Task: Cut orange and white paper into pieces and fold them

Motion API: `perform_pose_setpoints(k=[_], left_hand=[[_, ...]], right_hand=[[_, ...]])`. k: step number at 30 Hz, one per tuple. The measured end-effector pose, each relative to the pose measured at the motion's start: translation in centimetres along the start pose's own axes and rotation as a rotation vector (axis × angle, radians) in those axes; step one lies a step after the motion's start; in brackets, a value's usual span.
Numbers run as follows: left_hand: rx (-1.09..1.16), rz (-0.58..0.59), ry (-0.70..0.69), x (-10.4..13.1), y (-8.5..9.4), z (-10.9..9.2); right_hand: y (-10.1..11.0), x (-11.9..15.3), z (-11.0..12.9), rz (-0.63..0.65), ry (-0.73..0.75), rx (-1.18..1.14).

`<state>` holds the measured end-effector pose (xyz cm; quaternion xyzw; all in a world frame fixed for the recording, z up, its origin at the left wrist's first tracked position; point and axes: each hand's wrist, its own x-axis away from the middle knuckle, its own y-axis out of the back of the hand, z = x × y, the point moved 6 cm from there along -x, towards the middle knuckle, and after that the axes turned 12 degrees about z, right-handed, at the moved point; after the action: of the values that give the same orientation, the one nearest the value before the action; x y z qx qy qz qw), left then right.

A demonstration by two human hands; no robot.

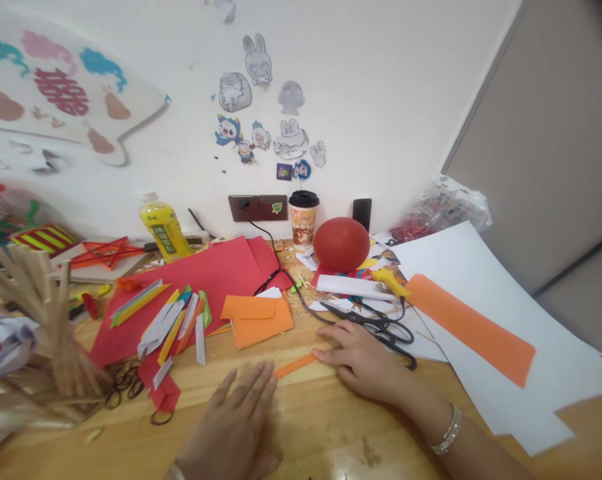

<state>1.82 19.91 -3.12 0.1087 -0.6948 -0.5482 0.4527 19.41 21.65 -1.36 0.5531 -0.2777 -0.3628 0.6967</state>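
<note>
A narrow orange paper strip [295, 366] lies flat on the wooden table [325, 427] between my hands. My left hand [235, 423] rests with its fingers stretched out, fingertips at the strip's left end. The fingers of my right hand [358, 360] are apart and bent a little, one fingertip touching the strip's right end. Just behind my right hand lie black scissors [375, 325]. Orange paper pieces [263, 327] sit behind the strip, and folded coloured paper strips [173, 327] lie to their left on red paper [221, 267].
White sheets [491, 333] with an orange sheet [475, 330] on them cover the right side. At the back stand a yellow bottle [165, 227], a cup [304, 223] and a red balloon [341, 244]. Wooden sticks [55, 320] stand at the left; a black cable [281, 270] crosses the middle.
</note>
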Motion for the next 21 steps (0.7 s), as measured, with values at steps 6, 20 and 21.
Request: perform_pose_setpoints(k=[6, 20, 21], left_hand=[[-0.020, -0.100, -0.040, 0.0, -1.6, 1.1], [0.131, -0.307, 0.146, -0.5, 2.8, 1.0], [0.125, -0.304, 0.156, -0.8, 2.4, 1.0]], right_hand=[[0.5, 0.2, -0.5, 0.024, -0.016, -0.011], [-0.3, -0.5, 1.9, -0.092, 0.034, 0.009], [-0.4, -0.6, 2.1, -0.085, 0.024, 0.007]])
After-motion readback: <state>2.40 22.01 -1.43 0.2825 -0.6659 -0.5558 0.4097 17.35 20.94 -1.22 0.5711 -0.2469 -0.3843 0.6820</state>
